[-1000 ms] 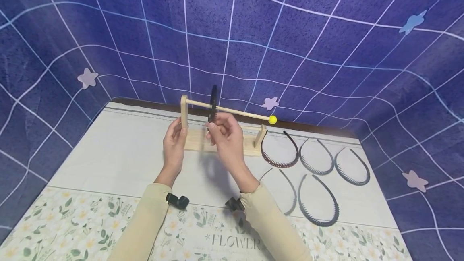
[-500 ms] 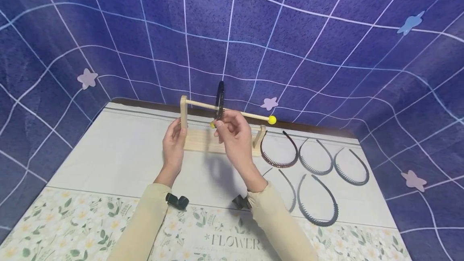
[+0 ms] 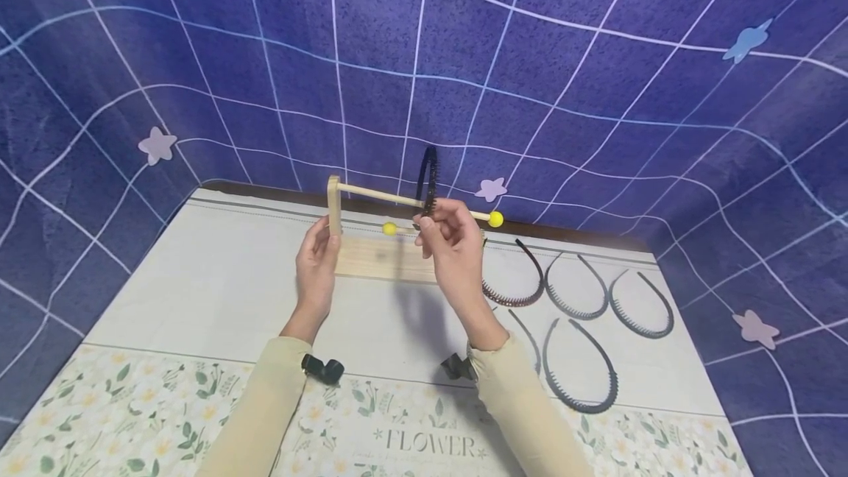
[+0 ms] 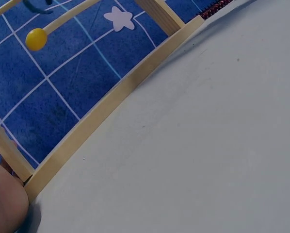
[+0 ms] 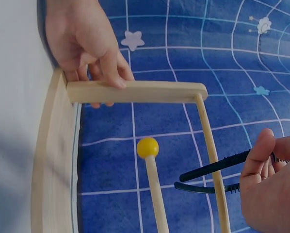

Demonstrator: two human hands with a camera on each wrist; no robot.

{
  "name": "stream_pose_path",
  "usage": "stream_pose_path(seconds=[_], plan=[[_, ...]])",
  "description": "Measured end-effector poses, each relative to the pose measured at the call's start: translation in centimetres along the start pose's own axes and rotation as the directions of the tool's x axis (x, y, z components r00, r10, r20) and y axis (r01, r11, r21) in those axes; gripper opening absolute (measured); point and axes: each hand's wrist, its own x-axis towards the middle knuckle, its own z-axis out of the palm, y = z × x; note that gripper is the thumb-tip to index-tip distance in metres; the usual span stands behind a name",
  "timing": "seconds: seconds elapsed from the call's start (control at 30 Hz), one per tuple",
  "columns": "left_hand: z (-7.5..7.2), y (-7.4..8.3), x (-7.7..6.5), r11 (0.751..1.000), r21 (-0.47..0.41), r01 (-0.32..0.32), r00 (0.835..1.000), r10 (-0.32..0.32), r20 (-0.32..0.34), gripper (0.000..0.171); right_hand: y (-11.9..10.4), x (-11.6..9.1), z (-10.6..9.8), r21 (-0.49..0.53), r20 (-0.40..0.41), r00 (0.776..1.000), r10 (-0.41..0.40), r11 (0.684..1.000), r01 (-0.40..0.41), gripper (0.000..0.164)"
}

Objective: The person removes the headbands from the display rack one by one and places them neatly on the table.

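My right hand [image 3: 457, 252] pinches a dark toothed headband [image 3: 431, 175] between thumb and fingers. The headband stands upright at the upper rod [image 3: 377, 192] of a wooden stand, and in the right wrist view that rod [image 5: 210, 141] passes between its two arms. A yellow ball [image 3: 495, 219] caps the rod's free right end, just past my hand. My left hand [image 3: 316, 263] holds the stand's left upright [image 3: 334, 208] near its foot. Behind my right hand, the lower rod is mostly hidden; its yellow ball [image 3: 389, 228] points left.
Several toothed headbands lie on the white table cover right of the stand, among them a brown one [image 3: 513, 297], a grey one [image 3: 578, 308] and a dark one [image 3: 583, 403]. A blue curtain [image 3: 424, 94] rises behind the table.
My right hand has moved right along the upper rod with the headband, nearer the yellow ball, and the headband has turned to show more of its loop. My left hand stays on the upright.
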Motion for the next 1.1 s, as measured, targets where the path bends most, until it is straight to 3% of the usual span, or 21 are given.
stream_pose_path(seconds=[0.57,1.1], plan=[[0.1,0.0,-0.1,1.0,-0.006,-0.006,1.0,0.006,-0.005,0.047,-0.8,0.4,-3.6,-0.034,-0.051,0.996,-0.068,0.997,0.067,0.02],[0.0,0.0,0.0,1.0,-0.003,0.007,1.0,-0.007,-0.001,0.048,-2.0,0.4,-6.8,-0.031,-0.082,0.995,-0.061,0.998,0.058,0.015]])
